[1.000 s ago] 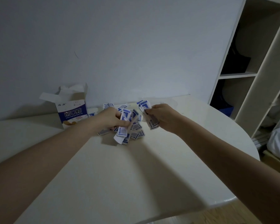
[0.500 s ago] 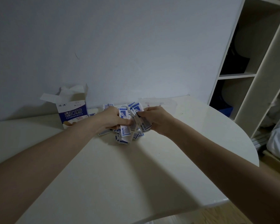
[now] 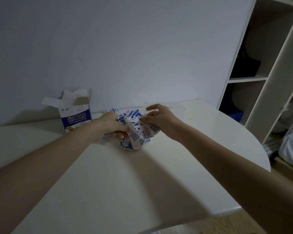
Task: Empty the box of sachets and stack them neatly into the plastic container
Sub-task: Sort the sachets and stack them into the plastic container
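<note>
Dim room: bare grey wall (image 3: 125, 48), white rounded table (image 3: 142, 183), open shelving (image 3: 267, 78) right, wooden floor (image 3: 235, 223).

White table (image 3: 142, 183), rounded edge on rt, set against wall. On it — opened blue-white box (image 3: 75, 118) far left, loose sachets (image 3: 134, 142) heaped just beside, clear plastic container (image 3: 178, 108) behind.

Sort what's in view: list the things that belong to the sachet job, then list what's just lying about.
Belongs to the job:
- opened sachet box
- blue-and-white sachets, gathered by left hand and right hand
- clear plastic container, behind the right hand

Just lying about:
- shelf unit
- dark item on the shelf
- blue bin
</note>
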The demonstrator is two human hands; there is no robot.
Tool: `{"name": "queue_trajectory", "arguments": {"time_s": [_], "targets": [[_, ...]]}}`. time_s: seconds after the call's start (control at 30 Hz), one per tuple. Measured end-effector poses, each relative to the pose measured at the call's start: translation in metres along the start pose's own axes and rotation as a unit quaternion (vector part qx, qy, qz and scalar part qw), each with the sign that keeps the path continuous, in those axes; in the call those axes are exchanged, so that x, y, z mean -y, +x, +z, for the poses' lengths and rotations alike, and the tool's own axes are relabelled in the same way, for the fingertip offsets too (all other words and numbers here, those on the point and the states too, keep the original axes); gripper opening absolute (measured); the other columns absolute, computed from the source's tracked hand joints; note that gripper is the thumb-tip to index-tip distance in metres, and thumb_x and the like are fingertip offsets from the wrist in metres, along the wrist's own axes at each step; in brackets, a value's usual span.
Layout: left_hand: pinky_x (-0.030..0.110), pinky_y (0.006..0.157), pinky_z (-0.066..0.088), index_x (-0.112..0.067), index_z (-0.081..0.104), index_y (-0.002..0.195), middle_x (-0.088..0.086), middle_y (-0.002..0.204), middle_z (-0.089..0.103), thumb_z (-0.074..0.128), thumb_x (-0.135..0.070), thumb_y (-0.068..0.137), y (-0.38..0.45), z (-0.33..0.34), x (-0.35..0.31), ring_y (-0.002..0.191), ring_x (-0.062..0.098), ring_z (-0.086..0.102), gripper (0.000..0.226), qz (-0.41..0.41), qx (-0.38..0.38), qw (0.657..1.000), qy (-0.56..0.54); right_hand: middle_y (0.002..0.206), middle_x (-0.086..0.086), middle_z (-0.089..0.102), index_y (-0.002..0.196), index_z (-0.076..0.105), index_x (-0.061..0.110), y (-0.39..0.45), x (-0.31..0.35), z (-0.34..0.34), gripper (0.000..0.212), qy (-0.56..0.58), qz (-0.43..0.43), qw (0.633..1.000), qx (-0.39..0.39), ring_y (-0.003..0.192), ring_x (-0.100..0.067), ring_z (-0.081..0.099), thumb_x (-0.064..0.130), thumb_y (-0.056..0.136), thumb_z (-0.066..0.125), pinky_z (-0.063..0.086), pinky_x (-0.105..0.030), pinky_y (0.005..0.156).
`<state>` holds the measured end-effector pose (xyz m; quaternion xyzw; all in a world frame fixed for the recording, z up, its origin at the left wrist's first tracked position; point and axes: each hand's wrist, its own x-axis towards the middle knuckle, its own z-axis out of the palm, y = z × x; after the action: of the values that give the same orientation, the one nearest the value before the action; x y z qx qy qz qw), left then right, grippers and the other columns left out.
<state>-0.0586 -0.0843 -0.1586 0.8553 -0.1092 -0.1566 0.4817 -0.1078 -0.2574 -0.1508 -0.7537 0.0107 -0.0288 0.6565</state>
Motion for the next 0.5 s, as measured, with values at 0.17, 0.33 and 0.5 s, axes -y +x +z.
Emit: {"name": "queue_trajectory", "arguments": {"time_s": [0.17,0.33,0.5], "targets": [[0.016,0.038,0.040,-0.011,0.050,0.065,-0.004,0.039,0.059,0.044,-0.026,0.097,0.000,0.000,-0.003,0.026,0.001,0.050,0.036,0.021,-0.092,0.961,0.259,0.078,-0.012,0.062,0.085,0.065,-0.003,0.004,-0.005,0.003,0.007,-0.040,0.041,0.998,0.023,0.067,-0.021,0.060,0.002,0.086,0.061,0.054,-0.030,0.067],[0.025,0.050,0.041,-0.010,0.052,0.064,0.001,0.060,0.054,0.039,-0.018,0.096,-0.006,-0.003,-0.014,0.054,0.018,0.054,0.035,0.083,-0.065,0.947,0.302,0.074,-0.008,0.060,0.075,0.059,0.007,0.005,-0.002,0.009,0.018,-0.048,0.024,0.995,0.080,0.066,-0.015,0.057,0.004,0.091,0.052,0.049,-0.020,0.058],[0.015,0.036,0.035,-0.014,0.057,0.077,0.003,0.067,0.061,0.047,-0.018,0.096,-0.009,-0.001,-0.021,0.039,0.003,0.048,0.022,0.063,0.040,0.997,0.031,0.080,-0.008,0.060,0.074,0.054,0.012,0.007,0.008,0.008,0.017,-0.094,-0.035,0.994,0.052,0.072,-0.019,0.056,0.007,0.091,0.055,0.046,-0.024,0.062]]}}
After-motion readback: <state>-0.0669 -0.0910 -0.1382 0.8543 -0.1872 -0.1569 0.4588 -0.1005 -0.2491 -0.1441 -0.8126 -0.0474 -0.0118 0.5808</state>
